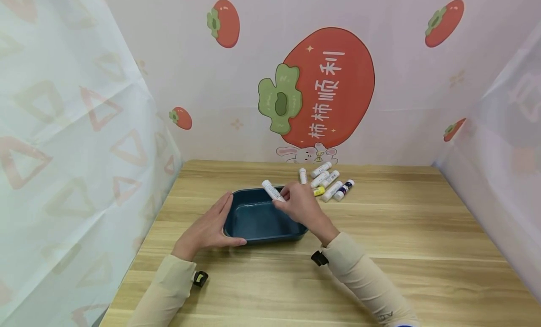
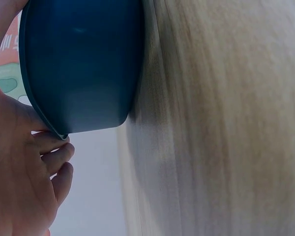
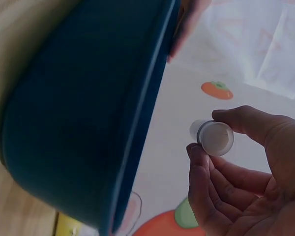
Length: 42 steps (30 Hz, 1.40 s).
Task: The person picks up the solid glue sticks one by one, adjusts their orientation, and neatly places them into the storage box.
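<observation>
Pinching one white tube [image 1: 270,189], the right hand [image 1: 302,205] is above the dark blue tray [image 1: 258,221] in front of me, while the left hand [image 1: 208,227] grips this tray's left end. Other tubes [image 1: 330,178] lie beyond, to the right, on the table [image 1: 405,233].

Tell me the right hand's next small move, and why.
I'd lower the white tube into the dark teal tray: the right hand pinches it higher than the rim, the tray's visible floor is bare, and the left hand holds one end, which should steady it.
</observation>
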Tool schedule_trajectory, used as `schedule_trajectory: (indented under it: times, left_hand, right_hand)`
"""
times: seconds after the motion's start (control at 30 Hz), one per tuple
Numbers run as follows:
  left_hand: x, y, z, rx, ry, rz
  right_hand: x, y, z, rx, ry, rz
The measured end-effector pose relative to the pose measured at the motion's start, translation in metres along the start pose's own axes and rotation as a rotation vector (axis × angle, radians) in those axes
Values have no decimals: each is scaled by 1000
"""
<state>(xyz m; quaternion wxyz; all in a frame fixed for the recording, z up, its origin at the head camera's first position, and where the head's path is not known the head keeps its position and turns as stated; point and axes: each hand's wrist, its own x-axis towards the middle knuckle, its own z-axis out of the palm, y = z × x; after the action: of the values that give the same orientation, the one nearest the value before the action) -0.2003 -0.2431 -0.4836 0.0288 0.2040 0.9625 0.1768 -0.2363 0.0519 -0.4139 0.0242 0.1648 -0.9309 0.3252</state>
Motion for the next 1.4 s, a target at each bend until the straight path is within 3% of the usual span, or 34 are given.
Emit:
schedule_trajectory:
  times: [0.77,1.4]
  left_hand:
    - [0,1,-1,-11,-4,12]
    - [-2,2,-1,-12,2,29]
  right_hand:
    - [-1,-23,82,69,-119,60]
    - [7,-46,115,21,-204,178]
